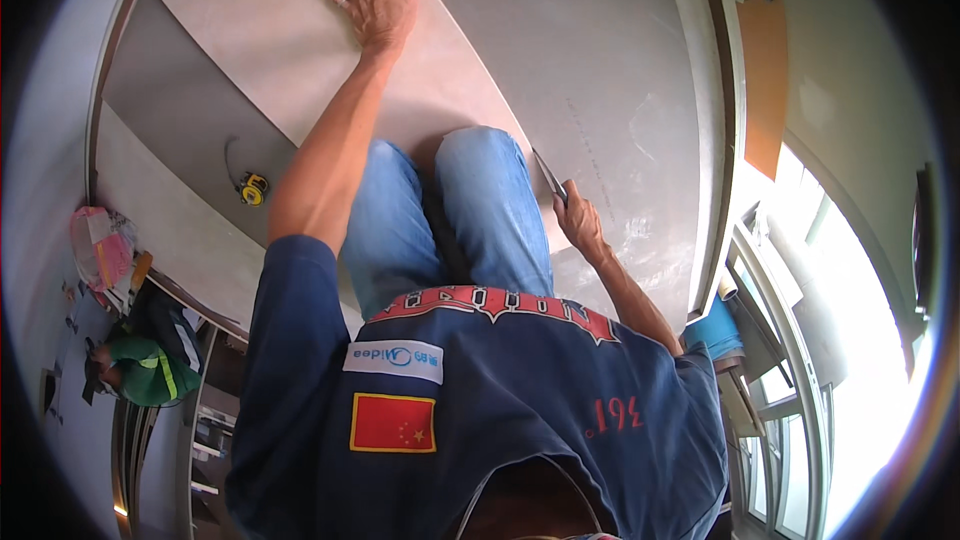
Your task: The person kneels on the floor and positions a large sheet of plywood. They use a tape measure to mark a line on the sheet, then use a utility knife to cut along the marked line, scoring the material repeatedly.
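Note:
I kneel on a pale beige board (250,25) that lies on a wider grey sheet (590,30). My left hand (380,8), with rings on it, rests flat on the board toward its far end, fingers slightly spread. On the other side, my right hand (580,220) is closed round the handle of a knife (549,176) with a narrow, pointed blade. The blade's tip is at the board's right edge, beside my right knee. Whether it touches the edge I cannot tell.
A yellow and black tape measure (254,188) lies on the grey surface at the left. A pink bag (102,245) and a green item (150,372) are farther left, beyond the platform's raised edge. At the right are a blue roll (715,328) and window frames (790,340).

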Available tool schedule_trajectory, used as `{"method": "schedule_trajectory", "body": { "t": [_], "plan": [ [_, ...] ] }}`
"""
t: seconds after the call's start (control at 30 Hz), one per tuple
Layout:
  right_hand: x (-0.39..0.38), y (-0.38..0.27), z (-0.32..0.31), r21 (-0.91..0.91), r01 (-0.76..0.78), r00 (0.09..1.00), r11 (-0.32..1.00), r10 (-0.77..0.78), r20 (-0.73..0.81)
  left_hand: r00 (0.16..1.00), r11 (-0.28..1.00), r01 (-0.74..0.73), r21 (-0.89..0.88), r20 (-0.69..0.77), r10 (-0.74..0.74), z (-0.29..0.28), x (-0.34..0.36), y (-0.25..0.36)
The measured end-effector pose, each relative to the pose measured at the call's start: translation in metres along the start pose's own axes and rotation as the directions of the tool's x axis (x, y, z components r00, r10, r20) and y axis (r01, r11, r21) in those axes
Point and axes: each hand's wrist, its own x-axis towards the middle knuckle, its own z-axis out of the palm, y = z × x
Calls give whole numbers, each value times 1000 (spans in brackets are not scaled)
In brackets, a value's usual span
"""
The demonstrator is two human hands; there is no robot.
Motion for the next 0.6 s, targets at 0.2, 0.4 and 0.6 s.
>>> {"method": "schedule_trajectory", "body": {
  "t": [0.2, 0.4, 0.6],
  "plan": [
    [54, -76, -33, 104, 67, 996, 992, -61, -65, 999, 1000, 24, 17, 23, -24, 9, -1, -4],
    [210, -259, -88, 33, 389, 878, 921, -360, -315, 1000, 1000, 17, -8, 25, -17, 10, -2, -4],
    [265, -299, -91, -11, 448, 854, 894, -432, -292, 997, 999, 34, -34, 64, -32, 2, -1, -3]
  ]
}}
